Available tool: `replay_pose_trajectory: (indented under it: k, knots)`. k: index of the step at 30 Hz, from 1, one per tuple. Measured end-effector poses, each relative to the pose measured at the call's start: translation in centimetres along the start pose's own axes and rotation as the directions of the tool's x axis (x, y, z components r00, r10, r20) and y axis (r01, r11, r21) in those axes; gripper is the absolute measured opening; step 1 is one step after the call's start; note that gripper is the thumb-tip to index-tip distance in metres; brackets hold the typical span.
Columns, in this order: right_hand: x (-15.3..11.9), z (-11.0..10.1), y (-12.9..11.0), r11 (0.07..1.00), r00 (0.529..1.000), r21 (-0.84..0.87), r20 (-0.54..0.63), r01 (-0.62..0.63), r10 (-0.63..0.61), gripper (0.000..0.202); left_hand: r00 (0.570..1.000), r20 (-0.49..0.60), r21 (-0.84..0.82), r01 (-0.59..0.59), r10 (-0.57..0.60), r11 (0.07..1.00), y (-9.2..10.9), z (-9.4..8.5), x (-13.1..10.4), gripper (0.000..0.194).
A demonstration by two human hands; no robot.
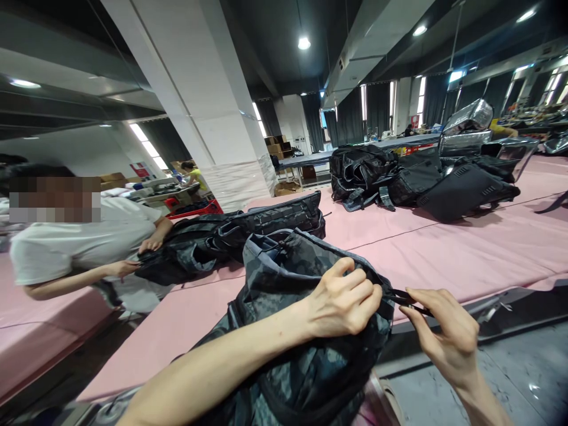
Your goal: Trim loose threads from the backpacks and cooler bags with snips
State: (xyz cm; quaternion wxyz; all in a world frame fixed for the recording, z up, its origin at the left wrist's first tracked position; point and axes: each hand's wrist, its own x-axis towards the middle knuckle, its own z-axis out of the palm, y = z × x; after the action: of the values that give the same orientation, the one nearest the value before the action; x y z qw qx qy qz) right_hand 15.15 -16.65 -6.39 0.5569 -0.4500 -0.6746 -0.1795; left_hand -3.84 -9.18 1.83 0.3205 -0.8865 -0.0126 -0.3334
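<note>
A dark camouflage backpack [306, 367] lies in front of me at the table's near edge, its grey-lined top opening facing up and away. My left hand [348, 299] reaches across the bag and is closed on its top edge at the right corner. From that corner a thin black strap [403, 296] runs out to the right. My right hand [446, 328] pinches the strap between thumb and fingers, just past the table edge. The left fist hides the point where strap and bag meet.
A pink-covered table [444, 254] spreads beyond the bag. A co-worker in a white shirt [93, 236] handles another dark bag [190, 254] at the left. More black bags [364, 177] and silver-lined pieces [465, 133] lie farther back. A white pillar [199, 89] stands behind.
</note>
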Motion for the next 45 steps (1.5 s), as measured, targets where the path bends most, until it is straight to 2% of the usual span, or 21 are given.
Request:
replay_pose_trajectory:
  k: [6,8,10,12,13,16,18,20,22,23,24,26,27,29,33,36,38,40,43,45]
  knots:
    - [0.1,-0.3,0.1,0.999,0.997,0.032,0.082,0.006,-0.008,0.026,0.999,-0.001,0.001,-0.041,0.041,0.999,0.0,-0.1,0.0,0.008]
    - [-0.1,-0.4,0.2,0.992,0.990,0.086,0.113,-0.098,0.088,0.019,0.999,0.010,0.007,-0.046,0.046,0.999,0.0,-0.1,0.0,0.009]
    - [-0.3,-0.4,0.5,0.959,0.965,0.128,0.108,-0.254,0.241,0.010,0.999,0.020,0.012,-0.039,0.039,0.999,0.1,-0.2,0.0,0.010]
    - [-0.6,-0.4,0.8,0.940,0.947,0.125,0.080,-0.318,0.310,0.008,0.999,0.026,0.012,-0.027,0.026,1.000,0.1,-0.1,-0.1,0.009]
    - [-0.7,-0.4,0.9,0.950,0.956,0.110,0.065,-0.293,0.287,0.010,0.999,0.027,0.010,-0.020,0.019,1.000,0.1,-0.1,-0.1,0.009]
    - [-1.0,-0.4,0.8,0.993,0.994,0.044,0.017,-0.112,0.112,0.021,1.000,0.013,0.000,0.001,-0.001,1.000,0.0,0.0,-0.1,0.010]
    - [-0.9,-0.3,0.6,0.999,0.999,0.008,-0.016,-0.041,0.042,0.027,1.000,0.000,-0.011,0.018,-0.018,1.000,0.0,0.0,0.1,0.012]
    - [-0.8,-0.3,0.5,0.998,0.999,0.028,-0.006,-0.047,0.048,0.028,0.999,-0.009,-0.034,0.032,-0.032,0.999,0.0,0.1,0.2,0.014]
    - [-0.5,-0.2,0.7,0.967,0.985,0.191,0.061,-0.171,0.162,0.019,0.997,-0.005,-0.090,0.070,-0.071,0.994,-0.1,0.1,0.2,0.016]
    - [-0.3,-0.2,1.0,0.904,0.962,0.328,0.098,-0.272,0.254,0.011,0.995,0.007,-0.131,0.103,-0.103,0.986,-0.2,0.1,0.1,0.016]
    - [-0.1,-0.1,1.3,0.790,0.923,0.480,0.148,-0.382,0.356,0.008,0.990,0.027,-0.176,0.141,-0.139,0.974,-0.3,0.1,-0.1,0.017]
    - [0.1,0.2,1.8,0.475,0.814,0.699,0.273,-0.534,0.513,0.021,0.974,0.085,-0.271,0.224,-0.208,0.936,-0.6,0.1,-0.4,0.016]
    - [0.2,0.5,1.9,0.349,0.766,0.740,0.337,-0.575,0.548,0.029,0.968,0.118,-0.311,0.250,-0.224,0.917,-0.8,0.0,-0.6,0.016]
    - [0.4,1.4,1.5,0.218,0.682,0.704,0.486,-0.676,0.547,0.040,0.959,0.175,-0.356,0.272,-0.222,0.894,-1.0,-0.2,-0.9,0.017]
    - [0.9,3.2,-0.5,0.173,0.524,0.502,0.738,-0.847,0.425,0.038,0.955,0.250,-0.334,0.242,-0.162,0.911,-1.2,-0.9,-0.9,0.027]
    - [1.1,3.7,-1.7,0.154,0.464,0.438,0.821,-0.886,0.333,0.040,0.947,0.315,-0.326,0.172,-0.065,0.930,-1.1,-1.4,-1.1,0.029]
    - [1.1,3.7,-2.1,0.134,0.449,0.429,0.829,-0.893,0.333,0.040,0.939,0.337,-0.319,0.181,-0.067,0.930,-1.1,-1.6,-1.5,0.027]
    - [1.0,3.5,-2.2,0.135,0.442,0.424,0.812,-0.895,0.381,0.039,0.936,0.321,-0.324,0.249,-0.142,0.913,-1.0,-1.6,-2.0,0.026]
    - [1.0,3.4,-2.3,0.145,0.444,0.427,0.774,-0.893,0.452,0.041,0.940,0.284,-0.392,0.293,-0.189,0.872,-0.9,-1.6,-2.5,0.028]
    - [0.9,3.5,-2.6,0.172,0.461,0.437,0.740,-0.883,0.489,0.040,0.940,0.262,-0.472,0.321,-0.217,0.821,-0.9,-1.8,-2.6,0.027]
